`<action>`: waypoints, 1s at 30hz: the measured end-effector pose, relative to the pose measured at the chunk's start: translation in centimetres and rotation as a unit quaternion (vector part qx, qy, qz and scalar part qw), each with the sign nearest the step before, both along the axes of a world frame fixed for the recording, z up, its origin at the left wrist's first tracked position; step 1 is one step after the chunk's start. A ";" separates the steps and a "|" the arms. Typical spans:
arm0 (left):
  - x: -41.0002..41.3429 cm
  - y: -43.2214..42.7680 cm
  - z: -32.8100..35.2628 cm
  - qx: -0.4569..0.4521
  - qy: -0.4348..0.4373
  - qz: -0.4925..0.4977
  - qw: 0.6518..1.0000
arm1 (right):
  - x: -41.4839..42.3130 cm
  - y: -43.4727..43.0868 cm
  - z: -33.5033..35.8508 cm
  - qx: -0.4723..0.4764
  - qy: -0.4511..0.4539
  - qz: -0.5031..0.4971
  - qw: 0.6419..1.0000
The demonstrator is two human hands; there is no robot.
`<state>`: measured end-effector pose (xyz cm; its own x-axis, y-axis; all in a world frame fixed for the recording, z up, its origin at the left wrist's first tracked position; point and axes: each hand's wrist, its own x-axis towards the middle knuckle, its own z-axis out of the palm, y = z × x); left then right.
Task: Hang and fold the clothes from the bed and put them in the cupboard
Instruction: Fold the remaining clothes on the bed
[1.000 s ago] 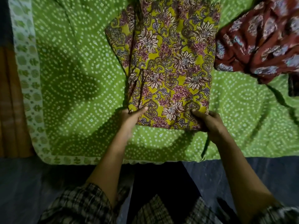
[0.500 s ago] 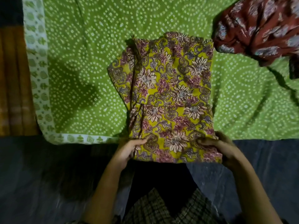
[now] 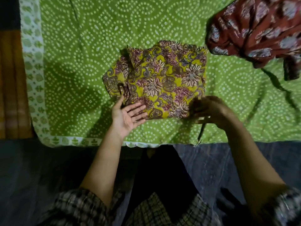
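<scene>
Yellow garment (image 3: 162, 82) nr bedsheet (image 3: 78, 66) edge; L hand (image 3: 128, 115) flat

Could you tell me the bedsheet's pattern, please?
Green bedsheet: white dotted swirls, with a white leaf-print border; head view.

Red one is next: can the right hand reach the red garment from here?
Probably yes: the right hand is beside the yellow garment, and only bare sheet lies between it and the red garment.

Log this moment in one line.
yellow garment: folded on bedsheet | left hand: open, near-left corner | right hand: blurred, near-right corner | red garment: crumpled, far right
</scene>
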<state>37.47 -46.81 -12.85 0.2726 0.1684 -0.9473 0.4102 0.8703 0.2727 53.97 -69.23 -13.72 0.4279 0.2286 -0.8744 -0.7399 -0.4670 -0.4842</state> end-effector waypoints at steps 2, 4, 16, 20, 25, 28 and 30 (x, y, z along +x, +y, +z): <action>0.2 -0.8 -0.9 0.075 0.062 0.016 0.995 | -0.5 0.1 -1.9 -0.049 -0.034 0.050 0.997; -0.1 -1.8 -1.5 0.180 0.149 0.035 0.972 | -1.0 -0.5 -3.7 -0.103 -0.080 0.030 0.991; -0.1 -3.9 -0.5 0.112 0.162 0.067 0.978 | -2.7 -0.6 -2.3 -0.020 -0.082 -0.146 0.986; -2.8 -4.3 0.4 0.060 0.208 0.076 0.973 | -4.5 -3.3 0.3 -0.102 0.004 -0.104 0.989; -2.7 -4.6 2.9 0.036 0.148 0.143 0.978 | -3.4 -3.9 3.4 -0.083 0.004 -0.101 0.991; 0.8 -2.6 4.1 0.065 0.018 0.253 0.965 | -0.2 -2.3 4.1 -0.027 -0.092 -0.183 0.978; 3.3 -1.2 3.7 0.093 -0.047 0.246 0.964 | 1.6 -0.8 3.6 -0.050 -0.233 -0.144 0.961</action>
<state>40.80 -48.01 -9.13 0.1996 0.4625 -0.8638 -0.0727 0.8861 0.4577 55.58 -70.02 -10.17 0.8105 -0.0329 -0.5849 -0.5599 -0.3369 -0.7569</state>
